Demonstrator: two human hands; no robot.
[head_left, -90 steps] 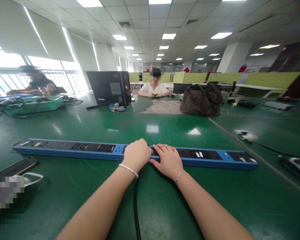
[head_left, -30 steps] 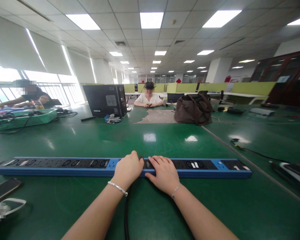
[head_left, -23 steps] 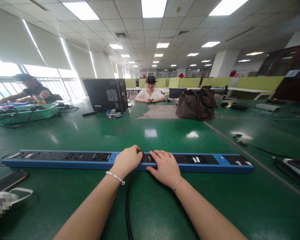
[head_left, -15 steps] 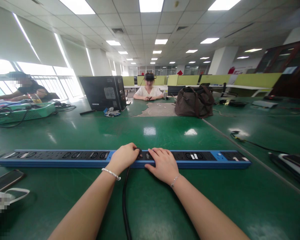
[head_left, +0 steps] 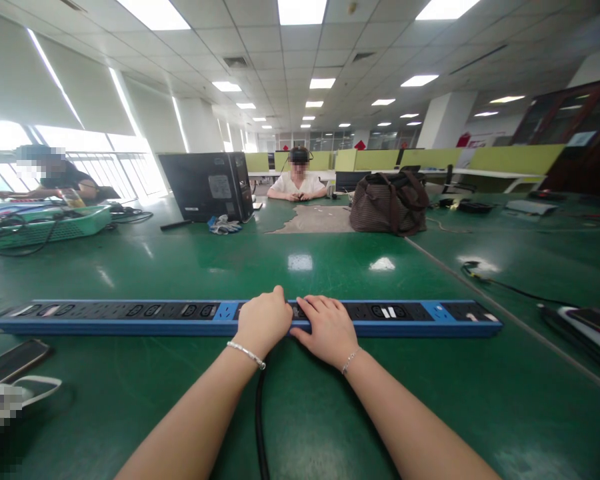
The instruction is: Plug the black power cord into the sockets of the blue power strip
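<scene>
head view: left hand (head_left: 264,321) grips black cable (head_left: 261,420), right hand (head_left: 329,330) spreads over power strip (head_left: 130,327), white labels (head_left: 385,312) unreadable.

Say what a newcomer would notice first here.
Probably the long blue-edged power strip across the green table, with the curled left hand and flatter right hand at its middle. A black cable runs from beneath the left hand toward the picture's bottom edge. Further back, a brown bag right of centre and a large black case left of centre stand out.
</scene>
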